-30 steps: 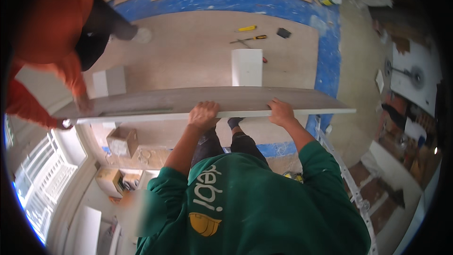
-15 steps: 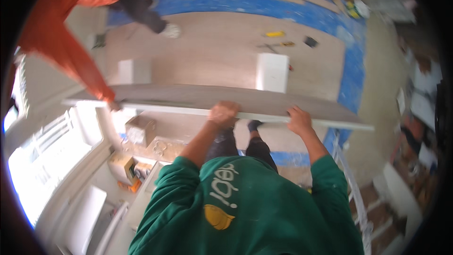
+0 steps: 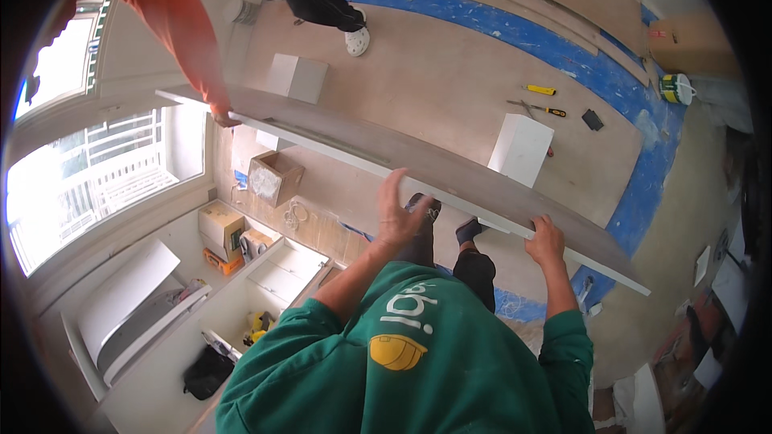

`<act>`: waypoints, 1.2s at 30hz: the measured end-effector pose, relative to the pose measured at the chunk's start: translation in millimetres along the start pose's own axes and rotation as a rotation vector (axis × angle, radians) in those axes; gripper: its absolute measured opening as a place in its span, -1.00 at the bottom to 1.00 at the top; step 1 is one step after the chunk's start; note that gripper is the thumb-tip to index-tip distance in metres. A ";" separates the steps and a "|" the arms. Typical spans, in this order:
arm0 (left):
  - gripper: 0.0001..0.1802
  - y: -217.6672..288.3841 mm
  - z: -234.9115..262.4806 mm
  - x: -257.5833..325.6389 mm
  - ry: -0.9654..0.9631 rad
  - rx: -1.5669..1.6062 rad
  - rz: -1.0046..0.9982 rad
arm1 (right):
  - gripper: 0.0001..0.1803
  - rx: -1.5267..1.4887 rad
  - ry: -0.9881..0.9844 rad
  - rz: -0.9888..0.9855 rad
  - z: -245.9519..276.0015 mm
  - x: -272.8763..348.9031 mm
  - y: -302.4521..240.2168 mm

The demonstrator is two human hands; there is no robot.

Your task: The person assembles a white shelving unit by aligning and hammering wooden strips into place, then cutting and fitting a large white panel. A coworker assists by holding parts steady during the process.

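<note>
Board: a long grey plank [image 3: 418, 173] is up in the air, running from a co-worker's orange sleeve [image 3: 173, 16] at upper left down to the lower right, above a taped brown floor.
Left hand: the left hand [image 3: 400, 213] presses open-palmed against the plank's near edge, fingers spread up onto its face, bracing more than clamping.
Right hand: the right hand [image 3: 547, 239], further toward the plank's lower-right end, is curled over the near edge, gripping it.
Far end: the co-worker's hand [image 3: 223, 116] carries the plank's upper-left end.
Handling: it looks stiff, with no sag showing, and probably heavy and unwieldy at this length; the face seems smooth, so a flat palm could slip. I'd say the edges, hands well apart, are the safest hold.
Open box: below the plank's upper-left half, an open cardboard box [image 3: 275, 178] holds something pale, hard to make out.
Drawer unit: further below the plank, a white open compartment [image 3: 277, 273] looks mostly bare.
Bucket: beyond the plank's right end, a small lidded pail [image 3: 677, 88]; contents hidden.
</note>
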State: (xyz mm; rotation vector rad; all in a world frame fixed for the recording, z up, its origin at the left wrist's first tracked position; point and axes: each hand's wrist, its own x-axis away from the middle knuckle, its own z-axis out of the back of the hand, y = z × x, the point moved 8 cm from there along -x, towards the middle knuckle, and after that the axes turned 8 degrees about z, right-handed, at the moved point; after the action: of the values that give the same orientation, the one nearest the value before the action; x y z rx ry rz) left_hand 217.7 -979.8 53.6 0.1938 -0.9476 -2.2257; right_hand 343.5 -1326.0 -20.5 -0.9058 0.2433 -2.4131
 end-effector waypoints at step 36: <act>-0.19 -68.9 -125.5 3.9 0.077 0.728 1.132 | -0.66 0.000 -0.013 0.203 -25.2 -27.2 15.6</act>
State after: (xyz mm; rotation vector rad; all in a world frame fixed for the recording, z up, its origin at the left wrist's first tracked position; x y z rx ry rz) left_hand 225.3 -1021.1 -83.3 0.0337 -1.3358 -0.8031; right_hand 350.7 -1324.6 -60.1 -0.8531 0.3153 -2.2199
